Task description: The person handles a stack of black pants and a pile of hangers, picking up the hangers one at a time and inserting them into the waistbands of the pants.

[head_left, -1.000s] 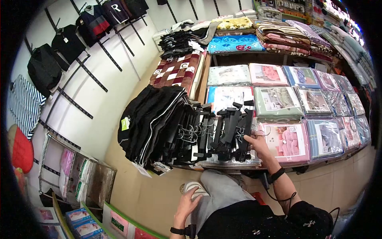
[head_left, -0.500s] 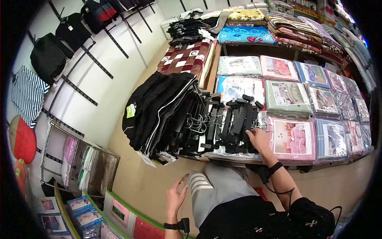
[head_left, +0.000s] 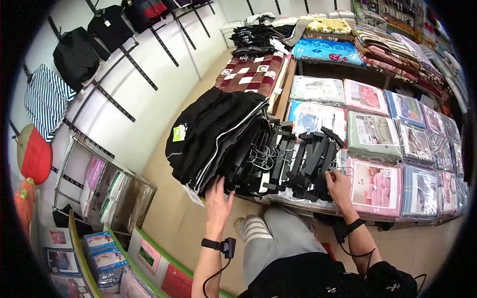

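Note:
A thick stack of folded black trousers (head_left: pixel 211 126), with a green tag and white piping, overhangs the near left corner of the display table. My left hand (head_left: pixel 217 201) is at the stack's lower front edge, its fingers spread and their tips against the dark cloth. Black clip hangers (head_left: pixel 313 159) with metal hooks lie in a heap right of the trousers. My right hand (head_left: pixel 339 188) is at the right end of this heap, fingers curled in on a hanger; the fingertips are partly hidden. More hangers with hooks stick out from the trousers.
Packaged bedding sets (head_left: pixel 375 186) cover the right of the table. Folded blankets (head_left: pixel 328 51) and another black clothing pile (head_left: pixel 256 39) are at the back. Clothes hang on wall rails at left, above a wire rack (head_left: pixel 74 164). Packets stand in a green-edged bin (head_left: pixel 164 258) at lower left.
My left hand has risen from beside my knee to the trousers' front edge. My right hand stays by the hangers. The view has shifted, so the table appears further right and lower.

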